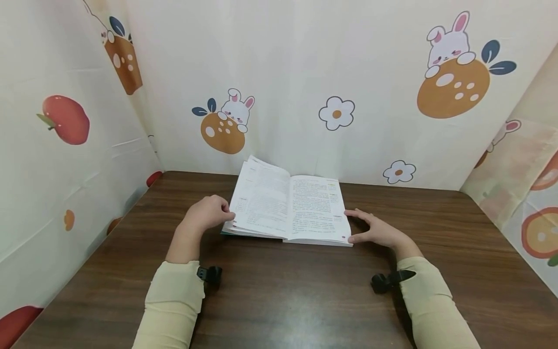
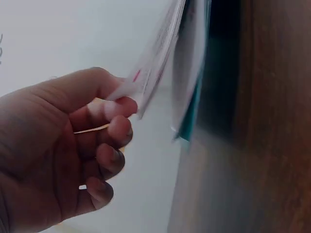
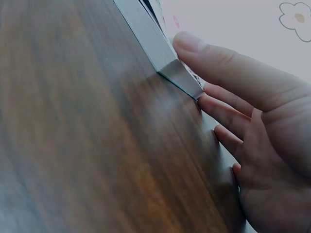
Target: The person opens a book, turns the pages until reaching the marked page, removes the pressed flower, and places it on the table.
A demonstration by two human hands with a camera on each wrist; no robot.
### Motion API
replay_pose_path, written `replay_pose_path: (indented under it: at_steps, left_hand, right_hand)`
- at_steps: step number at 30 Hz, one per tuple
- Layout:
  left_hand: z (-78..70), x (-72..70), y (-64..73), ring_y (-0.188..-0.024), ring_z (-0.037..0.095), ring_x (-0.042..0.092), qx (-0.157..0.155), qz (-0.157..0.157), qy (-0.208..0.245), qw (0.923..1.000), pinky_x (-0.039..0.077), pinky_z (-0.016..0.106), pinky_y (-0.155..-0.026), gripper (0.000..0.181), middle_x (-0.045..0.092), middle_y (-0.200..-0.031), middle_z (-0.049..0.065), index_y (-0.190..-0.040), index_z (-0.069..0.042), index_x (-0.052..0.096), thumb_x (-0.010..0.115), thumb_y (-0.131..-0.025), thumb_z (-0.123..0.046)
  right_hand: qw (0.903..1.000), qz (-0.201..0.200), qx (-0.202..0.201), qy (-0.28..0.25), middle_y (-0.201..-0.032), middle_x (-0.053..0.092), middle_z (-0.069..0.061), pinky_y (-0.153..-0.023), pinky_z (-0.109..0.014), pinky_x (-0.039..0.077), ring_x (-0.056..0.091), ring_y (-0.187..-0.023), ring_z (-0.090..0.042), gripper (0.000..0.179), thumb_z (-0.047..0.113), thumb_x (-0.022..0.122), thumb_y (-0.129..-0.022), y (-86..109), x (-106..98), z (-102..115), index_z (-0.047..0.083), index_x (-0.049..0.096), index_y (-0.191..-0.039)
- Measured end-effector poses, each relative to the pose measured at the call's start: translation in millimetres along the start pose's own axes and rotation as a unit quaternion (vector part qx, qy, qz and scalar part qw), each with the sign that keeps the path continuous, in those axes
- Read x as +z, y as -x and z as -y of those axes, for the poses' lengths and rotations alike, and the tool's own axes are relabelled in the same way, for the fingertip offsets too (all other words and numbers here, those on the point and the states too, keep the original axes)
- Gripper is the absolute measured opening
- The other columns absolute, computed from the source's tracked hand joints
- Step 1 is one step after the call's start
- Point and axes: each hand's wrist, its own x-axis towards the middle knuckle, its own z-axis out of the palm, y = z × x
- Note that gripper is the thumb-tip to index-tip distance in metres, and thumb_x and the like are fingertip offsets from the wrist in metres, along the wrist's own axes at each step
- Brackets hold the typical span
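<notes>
An open book (image 1: 311, 208) with printed white pages lies on the table, its spine running away from the person. At its lower left corner, the left hand (image 1: 209, 213) pinches a few pages (image 2: 158, 63) between thumb and index finger, lifted off the teal cover (image 2: 190, 114). The other left fingers curl loosely below. On the right side, the right hand (image 1: 377, 232) holds the book's near corner. Its thumb (image 3: 194, 43) rests on the page top, while the fingertips (image 3: 206, 102) meet the edge by the cover, near the table.
The dark wooden table (image 1: 287, 291) runs back to a white curtain (image 1: 287, 97) printed with rabbits, fruit and flowers, which also hangs at both sides. Straps with small black devices (image 1: 211, 276) circle both sleeved forearms. The book's far edge lies close to the back curtain.
</notes>
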Motion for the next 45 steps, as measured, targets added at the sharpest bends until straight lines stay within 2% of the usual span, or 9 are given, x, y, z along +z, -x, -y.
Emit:
replay_pose_path:
  at_steps: [8,17,21,26,28,32,36,39,45]
  left_hand:
    - [9.7,19.0,-9.4,-0.053,0.015,0.044,-0.024,0.057,-0.015,0.9980,0.035,0.028,-0.049,0.028,0.051,-0.054,0.002,-0.060,-0.007,0.061,0.066,-0.082,-0.024]
    - [4.1,28.4,-15.5,-0.053,0.016,0.044,-0.024,0.040,-0.049,0.9977,0.033,0.028,-0.048,0.024,0.049,-0.055,0.002,-0.063,-0.007,0.058,0.068,-0.079,-0.021]
    - [-16.5,33.0,-20.1,-0.067,0.018,0.050,0.036,0.004,-0.063,0.9974,0.040,0.031,-0.057,0.010,0.056,-0.075,0.004,-0.084,-0.008,0.059,0.063,-0.080,-0.015]
    - [-58.9,47.9,-25.2,-0.110,0.024,0.048,0.160,-0.007,-0.094,0.9826,0.039,0.041,-0.090,0.039,0.054,-0.122,0.006,-0.121,-0.010,0.057,0.060,-0.084,-0.020]
    - [-72.0,54.8,-25.9,-0.121,0.027,0.042,0.178,0.007,-0.117,0.9769,0.035,0.044,-0.095,0.047,0.050,-0.131,0.006,-0.129,-0.012,0.053,0.061,-0.085,-0.027]
    - [-85.5,66.3,-26.3,-0.121,0.027,0.043,0.156,0.039,-0.152,0.9753,0.035,0.047,-0.095,0.060,0.048,-0.134,0.005,-0.134,-0.015,0.049,0.063,-0.083,-0.045]
    - [-91.7,71.1,-28.5,-0.119,0.027,0.046,0.127,0.053,-0.140,0.9804,0.038,0.046,-0.093,0.069,0.050,-0.132,0.007,-0.135,-0.015,0.048,0.060,-0.081,-0.057]
    - [-95.4,72.5,-31.0,-0.119,0.028,0.046,0.119,0.055,-0.118,0.9843,0.038,0.045,-0.094,0.074,0.050,-0.132,0.009,-0.136,-0.013,0.046,0.057,-0.081,-0.060]
    - [-101.2,75.3,-27.2,-0.111,0.029,0.051,0.109,0.060,-0.134,0.9832,0.042,0.043,-0.089,0.074,0.053,-0.125,0.011,-0.134,-0.012,0.048,0.060,-0.079,-0.059]
  right_hand:
    - [1.0000,-0.001,-0.004,-0.008,-0.150,0.013,-0.022,-0.099,-0.066,0.009,0.006,-0.135,-0.043,0.082,0.035,0.079,-0.070,0.0,0.9,-1.5,0.018,0.039,-0.140]
    - [1.0000,-0.002,-0.003,-0.002,-0.150,0.011,-0.023,-0.099,-0.066,0.009,0.006,-0.135,-0.044,0.083,0.036,0.079,-0.070,0.4,-1.3,-1.1,0.018,0.039,-0.140]
    - [1.0000,-0.005,-0.001,-0.001,-0.150,0.011,-0.023,-0.099,-0.067,0.008,0.006,-0.135,-0.045,0.082,0.035,0.079,-0.070,1.9,-3.0,-1.2,0.017,0.040,-0.140]
    - [1.0000,-0.005,-0.004,-0.007,-0.150,0.012,-0.024,-0.099,-0.066,0.008,0.007,-0.135,-0.044,0.081,0.035,0.080,-0.070,2.0,-2.2,0.5,0.018,0.041,-0.139]
    - [0.9999,-0.004,-0.003,-0.009,-0.150,0.012,-0.023,-0.099,-0.066,0.009,0.007,-0.135,-0.043,0.081,0.035,0.080,-0.070,1.2,-0.7,1.4,0.018,0.040,-0.139]
    - [0.9999,0.000,-0.005,-0.009,-0.150,0.012,-0.023,-0.099,-0.066,0.010,0.008,-0.135,-0.043,0.082,0.036,0.079,-0.070,1.7,1.7,2.6,0.018,0.040,-0.140]
    - [0.9999,0.000,-0.016,-0.002,-0.150,0.015,-0.020,-0.099,-0.066,0.011,0.011,-0.135,-0.042,0.083,0.036,0.079,-0.070,3.0,0.6,1.9,0.020,0.038,-0.141]
    - [0.9995,-0.004,-0.032,0.003,-0.149,0.018,-0.017,-0.098,-0.066,0.012,0.014,-0.134,-0.040,0.083,0.035,0.079,-0.071,4.1,-0.9,0.5,0.022,0.035,-0.142]
    - [0.9991,0.005,-0.043,-0.007,-0.150,0.016,-0.017,-0.097,-0.067,0.011,0.011,-0.134,-0.041,0.081,0.033,0.078,-0.072,8.1,-1.5,-1.1,0.023,0.037,-0.142]
